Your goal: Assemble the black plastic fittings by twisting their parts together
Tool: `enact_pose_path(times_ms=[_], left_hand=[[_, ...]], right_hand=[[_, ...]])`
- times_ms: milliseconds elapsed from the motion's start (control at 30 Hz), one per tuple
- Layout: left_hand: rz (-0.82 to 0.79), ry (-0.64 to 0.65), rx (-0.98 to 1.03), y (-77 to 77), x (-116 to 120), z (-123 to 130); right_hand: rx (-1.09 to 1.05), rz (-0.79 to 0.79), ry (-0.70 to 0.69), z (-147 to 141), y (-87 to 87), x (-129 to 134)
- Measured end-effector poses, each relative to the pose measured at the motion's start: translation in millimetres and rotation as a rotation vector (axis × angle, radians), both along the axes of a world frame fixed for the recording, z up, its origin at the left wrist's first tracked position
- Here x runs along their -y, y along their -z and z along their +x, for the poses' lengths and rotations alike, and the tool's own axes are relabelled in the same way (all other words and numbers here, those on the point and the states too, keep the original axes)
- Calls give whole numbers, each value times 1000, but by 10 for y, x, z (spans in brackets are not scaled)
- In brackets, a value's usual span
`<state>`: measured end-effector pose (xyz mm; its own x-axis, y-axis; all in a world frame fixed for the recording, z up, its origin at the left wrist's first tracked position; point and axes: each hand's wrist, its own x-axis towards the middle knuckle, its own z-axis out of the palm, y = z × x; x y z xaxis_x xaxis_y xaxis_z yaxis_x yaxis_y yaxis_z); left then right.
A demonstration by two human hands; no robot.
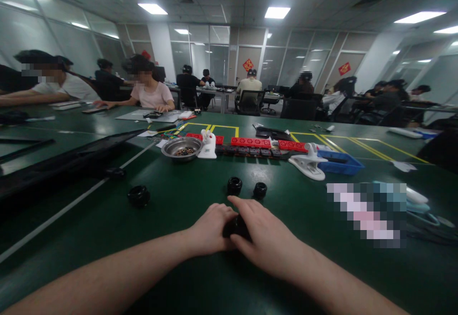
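Note:
Low over the green table, my left hand (213,227) and my right hand (263,231) meet around a dark round object (236,227). The fingers of both are curled against it, and they cover much of its shape. Just beyond the fingertips stands a glossy black ring-shaped piece (234,185), with a smaller black piece (260,190) to its right. Farther left lies another black ringed piece (138,195).
A metal bowl (182,149) with small parts, white clamp-like stands (207,145), a row of red blocks (250,142) and a blue tray (339,164) stand beyond my hands. A long black panel (71,162) lies left. People sit at tables behind.

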<state>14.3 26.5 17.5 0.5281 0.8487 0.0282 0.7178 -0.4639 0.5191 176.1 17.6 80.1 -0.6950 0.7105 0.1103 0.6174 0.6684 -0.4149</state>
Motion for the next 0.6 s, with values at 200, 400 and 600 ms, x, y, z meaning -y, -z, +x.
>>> enact_pose_path(times_ms=[200,400,600], left_hand=[[96,-23,-38,22,9,-5],[94,-16,-44,-15,18,-4],[73,-25,-31,-35,25,5]], right_hand=[[117,-15,118,-24,-2,-38],[47,-16,47,18,-16,-12],[150,-26,111,-18,10,-30]])
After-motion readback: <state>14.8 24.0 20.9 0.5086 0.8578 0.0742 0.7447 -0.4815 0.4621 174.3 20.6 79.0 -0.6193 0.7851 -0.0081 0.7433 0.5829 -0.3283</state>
